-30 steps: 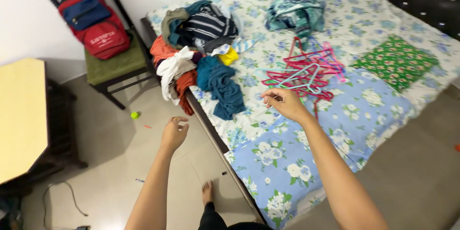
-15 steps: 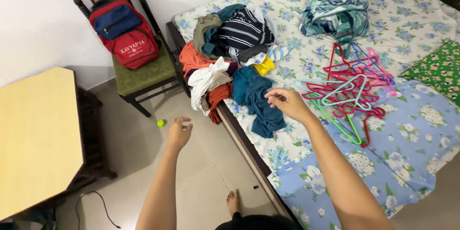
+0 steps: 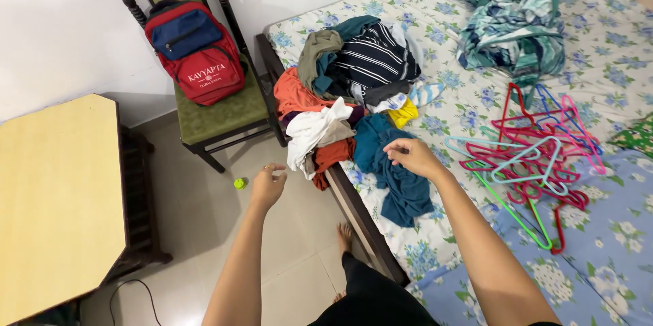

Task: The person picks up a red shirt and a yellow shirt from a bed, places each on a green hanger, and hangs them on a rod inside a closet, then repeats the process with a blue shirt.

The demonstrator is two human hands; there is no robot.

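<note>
Teal garment, crumpled at the edge of the bed, lies directly under the right hand and drapes a little way over the mattress side.

Far to the left of both hands stands a yellow-topped worktop. Beyond the left hand, a dark wooden chair with a green seat carries a red and blue backpack. A small lime-green object sits on the floor just left of the left hand.

The left hand hovers over the floor tiles, fingers loosely curled and holding nothing. Between the two hands, a heap of clothes spills over the bed corner: orange, white, olive and dark striped pieces.

The right hand hangs just above the teal garment, fingers bent with thumb and fingertips drawn near one another; whether it touches the cloth I cannot tell.

Right of that hand, a tangle of plastic hangers in pink, red, light blue and green lies on the flowered sheet. Beyond them sits a bundle of teal patterned fabric.
</note>
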